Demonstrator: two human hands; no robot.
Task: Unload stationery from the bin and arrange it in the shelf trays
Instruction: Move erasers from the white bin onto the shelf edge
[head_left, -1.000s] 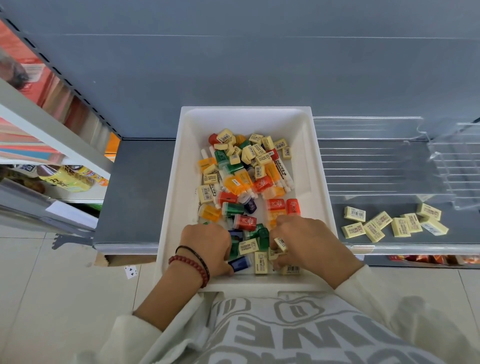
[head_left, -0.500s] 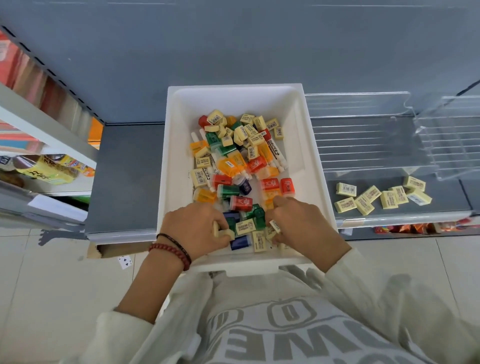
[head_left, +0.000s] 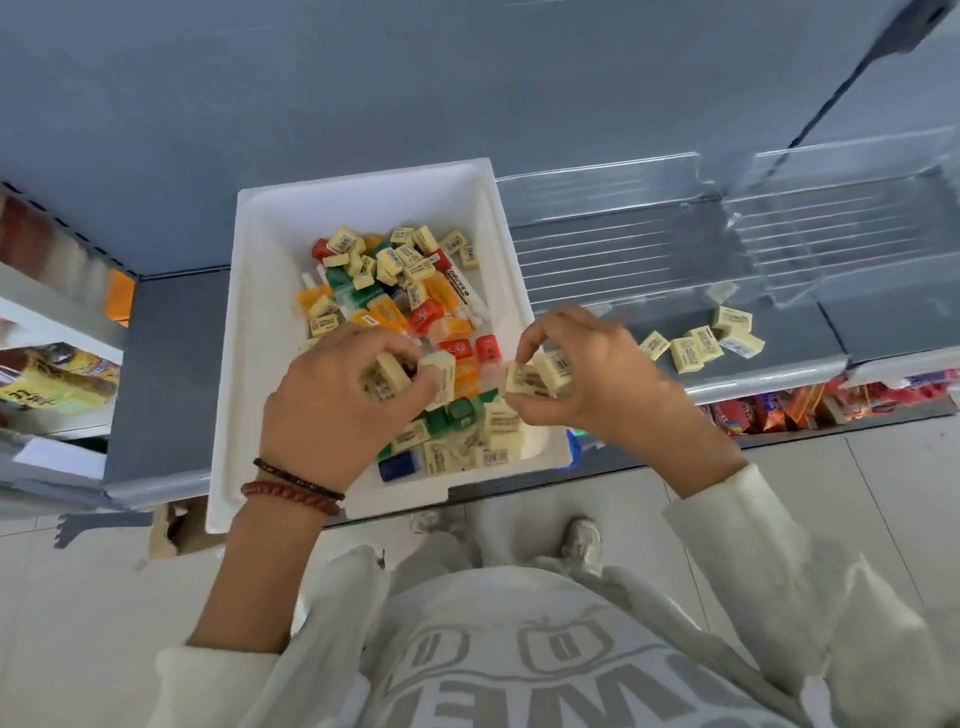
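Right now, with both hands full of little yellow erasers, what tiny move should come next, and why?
Probably swing the right hand rightward to the grey shelf and set its erasers beside the matching yellow erasers lying there. The left hand is full too, above the white bin, but the right is nearer that group.
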